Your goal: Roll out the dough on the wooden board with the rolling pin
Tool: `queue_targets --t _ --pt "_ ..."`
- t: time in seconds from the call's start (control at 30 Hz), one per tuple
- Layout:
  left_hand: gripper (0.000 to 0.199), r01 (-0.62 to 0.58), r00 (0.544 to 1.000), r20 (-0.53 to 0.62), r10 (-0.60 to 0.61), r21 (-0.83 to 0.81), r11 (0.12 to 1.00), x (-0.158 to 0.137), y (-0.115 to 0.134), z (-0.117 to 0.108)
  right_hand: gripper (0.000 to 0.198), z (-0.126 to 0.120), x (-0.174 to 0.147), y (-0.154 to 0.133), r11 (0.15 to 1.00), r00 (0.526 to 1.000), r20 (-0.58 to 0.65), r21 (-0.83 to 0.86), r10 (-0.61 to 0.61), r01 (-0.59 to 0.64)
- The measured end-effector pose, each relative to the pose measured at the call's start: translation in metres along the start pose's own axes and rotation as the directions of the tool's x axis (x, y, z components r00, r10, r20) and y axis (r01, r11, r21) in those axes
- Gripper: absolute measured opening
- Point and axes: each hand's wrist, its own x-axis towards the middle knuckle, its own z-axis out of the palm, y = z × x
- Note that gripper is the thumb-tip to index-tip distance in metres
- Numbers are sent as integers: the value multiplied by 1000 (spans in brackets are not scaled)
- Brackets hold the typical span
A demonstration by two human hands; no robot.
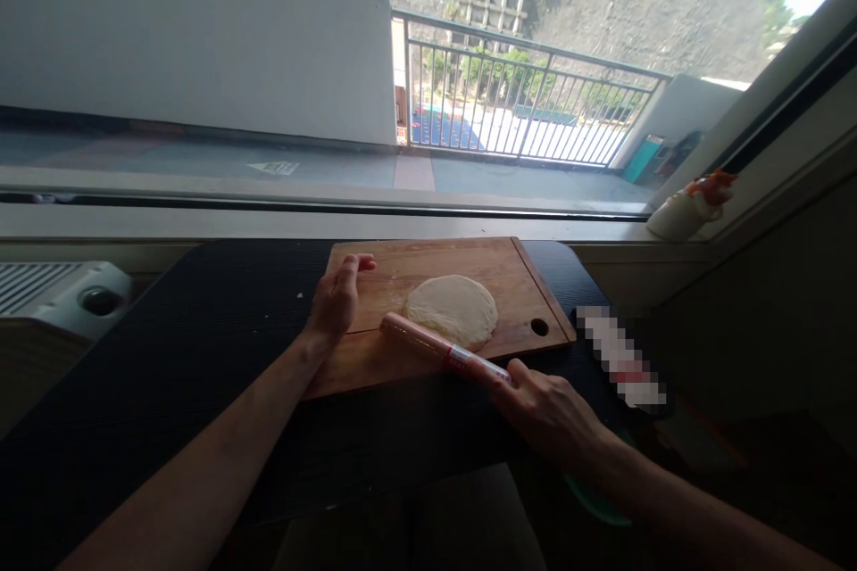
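Note:
A flattened round of pale dough (452, 308) lies on a wooden cutting board (361, 366). My right hand (545, 397) is closed around one end of a wooden rolling pin (419, 337), which has a printed label near my grip. The pin slants up to the left, its far end by the dough's lower left edge. At the board's left side rests my left hand (335, 299), its fingers loosely bent towards the dough and apart from the pin. Nothing shows in that hand.
The board lies on a black table (167, 357) against a window sill (268, 223). Right of the board is a pixelated flat object (622, 361). A white pot (679, 216) stands on the sill. To the left is a white radiator (67, 299).

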Motion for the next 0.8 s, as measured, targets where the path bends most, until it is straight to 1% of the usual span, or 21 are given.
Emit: queue_targets --t 0.07,0.13,0.27,0.3,0.37,0.4,0.43,0.47,0.57,0.6,0.67,0.73,0.8 --pt "52 3 1000 -6 -3 6 1000 0 -1 0 56 2 -3 1 999 999 -6 15 -41 41" --pt "51 1 1000 -5 0 4 1000 1 -2 0 55 3 -5 0 999 999 -14 26 -40 40" --pt "51 2 1000 -1 -2 -3 1000 0 -2 1 57 -2 -2 -16 998 998 -17 19 63 -62" --pt "51 5 1000 -5 -5 -4 1000 0 -3 1 59 -4 -1 -23 998 998 -9 38 56 -56" --pt "50 9 1000 -13 -9 -10 1000 -1 -3 1 63 -8 4 -37 994 1000 9 107 -1 0" --pt "50 10 1000 -17 -10 -18 1000 0 -3 2 63 -10 6 -42 990 1000 15 140 -27 25" --pt "50 13 1000 -17 -13 -27 1000 0 -3 2 61 -12 9 -46 987 1000 17 157 -25 22" --pt "50 17 1000 -13 -18 -38 999 1 -2 1 59 -13 11 -47 987 1000 19 160 3 -6" --pt "50 40 999 3 -40 -63 997 6 -1 -1 53 -15 18 -45 983 989 11 115 145 -145" --pt "50 49 999 4 -49 -64 997 7 0 -3 54 -15 21 -45 981 986 6 106 165 -165" --pt "49 72 997 -14 -72 -56 996 6 4 -8 55 -14 26 -50 983 990 -2 116 144 -143" --pt "46 86 995 -42 -87 -37 996 -3 11 -14 57 -10 32 -58 982 992 -5 143 125 -123" --pt "41 53 997 -60 -50 41 998 -19 20 -18 57 -9 41 -65 973 986 -8 162 166 -162"
